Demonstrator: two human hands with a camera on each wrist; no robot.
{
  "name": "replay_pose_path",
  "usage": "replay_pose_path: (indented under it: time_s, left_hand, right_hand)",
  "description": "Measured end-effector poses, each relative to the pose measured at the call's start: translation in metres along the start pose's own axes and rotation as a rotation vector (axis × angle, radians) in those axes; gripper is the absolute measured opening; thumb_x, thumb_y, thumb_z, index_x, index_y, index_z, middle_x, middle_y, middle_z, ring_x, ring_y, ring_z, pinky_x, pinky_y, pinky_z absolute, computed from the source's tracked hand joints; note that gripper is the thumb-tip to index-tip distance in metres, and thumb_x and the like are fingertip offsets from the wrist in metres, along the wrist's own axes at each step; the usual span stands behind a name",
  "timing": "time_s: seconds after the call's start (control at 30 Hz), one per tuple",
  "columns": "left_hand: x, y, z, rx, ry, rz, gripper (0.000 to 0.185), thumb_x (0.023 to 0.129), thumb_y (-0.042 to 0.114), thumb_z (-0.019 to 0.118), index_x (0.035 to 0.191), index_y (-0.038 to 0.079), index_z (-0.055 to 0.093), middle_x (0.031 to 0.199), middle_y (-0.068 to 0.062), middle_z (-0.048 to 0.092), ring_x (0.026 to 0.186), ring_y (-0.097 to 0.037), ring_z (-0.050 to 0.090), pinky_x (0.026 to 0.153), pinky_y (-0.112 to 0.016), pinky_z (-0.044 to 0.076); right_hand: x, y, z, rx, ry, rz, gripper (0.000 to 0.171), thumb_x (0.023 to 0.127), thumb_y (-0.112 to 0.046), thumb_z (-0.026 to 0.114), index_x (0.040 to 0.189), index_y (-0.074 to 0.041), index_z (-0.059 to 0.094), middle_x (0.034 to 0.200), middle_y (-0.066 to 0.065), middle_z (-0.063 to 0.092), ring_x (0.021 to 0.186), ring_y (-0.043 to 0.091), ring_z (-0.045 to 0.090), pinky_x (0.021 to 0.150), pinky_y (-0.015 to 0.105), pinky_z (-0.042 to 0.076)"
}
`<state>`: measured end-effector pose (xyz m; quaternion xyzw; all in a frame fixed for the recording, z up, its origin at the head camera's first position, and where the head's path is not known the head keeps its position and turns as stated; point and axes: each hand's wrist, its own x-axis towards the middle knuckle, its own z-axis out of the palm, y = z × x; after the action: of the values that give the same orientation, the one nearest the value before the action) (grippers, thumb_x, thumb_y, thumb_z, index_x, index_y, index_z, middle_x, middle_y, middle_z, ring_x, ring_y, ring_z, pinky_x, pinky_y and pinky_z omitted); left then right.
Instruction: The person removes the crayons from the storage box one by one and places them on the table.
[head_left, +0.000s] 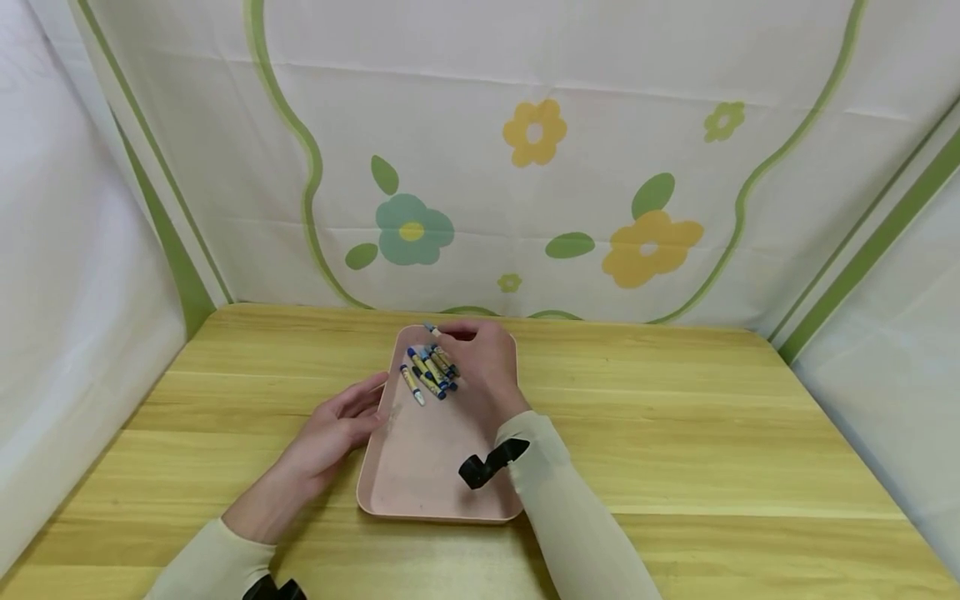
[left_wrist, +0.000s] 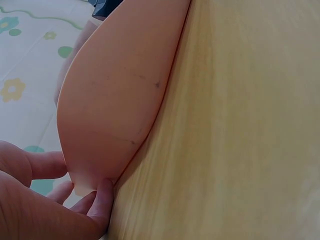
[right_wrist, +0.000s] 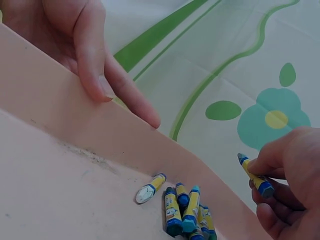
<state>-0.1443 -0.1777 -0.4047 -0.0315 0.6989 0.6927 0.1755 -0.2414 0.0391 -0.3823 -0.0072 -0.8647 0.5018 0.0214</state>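
Your left hand (head_left: 341, 425) rests with loose, straight fingers against the left side of the pink tray (head_left: 420, 467) on the wooden table (head_left: 675, 433). From the head view your right hand (head_left: 480, 358) hides what it holds. Only the right wrist view shows it pinching one blue crayon (right_wrist: 255, 175) above the pile of crayons (right_wrist: 187, 210) at the tray's far end.

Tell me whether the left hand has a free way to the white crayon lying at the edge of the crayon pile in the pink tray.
Probably yes. The left hand rests at the left rim of the pink tray, and the white crayon lies on the pile's near left side, with only bare tray floor between. The right hand holds another crayon farther back.
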Motion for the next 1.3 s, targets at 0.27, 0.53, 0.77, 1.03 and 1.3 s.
replay_pose_path:
  time_s: [0.27, 0.53, 0.77, 1.03, 1.3]
  left_hand:
    - [-0.001, 0.000, 0.002, 0.005, 0.017, -0.013, 0.067, 0.107, 0.009, 0.058, 0.168, 0.015, 0.032, 0.174, -0.015, 0.033, 0.158, -0.033, 0.035, 0.103, -0.019, 0.049]
    - [-0.001, 0.000, 0.003, 0.003, 0.017, -0.013, 0.067, 0.106, 0.009, 0.059, 0.168, 0.015, 0.032, 0.173, -0.016, 0.033, 0.159, -0.033, 0.035, 0.102, -0.018, 0.048]
    - [-0.001, 0.000, 0.002, 0.004, 0.018, -0.015, 0.068, 0.106, 0.008, 0.058, 0.168, 0.015, 0.032, 0.173, -0.016, 0.033, 0.159, -0.033, 0.035, 0.103, -0.018, 0.049]
    - [-0.002, 0.001, 0.000, 0.012, 0.023, -0.011, 0.067, 0.106, 0.009, 0.059, 0.168, 0.014, 0.032, 0.173, -0.017, 0.033, 0.158, -0.033, 0.036, 0.102, -0.018, 0.049]
    - [-0.001, 0.001, 0.001, 0.013, 0.029, -0.012, 0.067, 0.106, 0.008, 0.059, 0.168, 0.015, 0.033, 0.173, -0.017, 0.033, 0.157, -0.034, 0.037, 0.106, -0.022, 0.050]
  right_hand:
    - [0.002, 0.004, -0.003, 0.122, -0.020, -0.032, 0.013, 0.095, -0.027, 0.081, 0.106, -0.024, 0.085, 0.106, -0.003, 0.080, 0.094, 0.015, 0.073, 0.079, 0.033, 0.061]
    - [0.003, 0.003, -0.010, 0.169, -0.048, -0.071, 0.014, 0.097, -0.022, 0.079, 0.109, -0.018, 0.085, 0.111, 0.002, 0.081, 0.098, 0.018, 0.073, 0.082, 0.032, 0.062]
    - [0.001, 0.003, -0.025, 0.182, -0.050, -0.061, 0.016, 0.097, -0.020, 0.078, 0.111, -0.016, 0.085, 0.113, 0.004, 0.080, 0.102, 0.019, 0.073, 0.084, 0.032, 0.060]
    - [0.007, 0.008, -0.052, 0.201, -0.024, -0.042, 0.019, 0.096, -0.020, 0.079, 0.114, -0.014, 0.084, 0.117, 0.008, 0.078, 0.102, 0.022, 0.071, 0.082, 0.032, 0.060]
    - [0.014, 0.022, -0.081, 0.219, 0.054, -0.070, 0.021, 0.093, -0.018, 0.081, 0.112, -0.009, 0.084, 0.115, 0.013, 0.080, 0.103, 0.024, 0.073, 0.084, 0.032, 0.060]
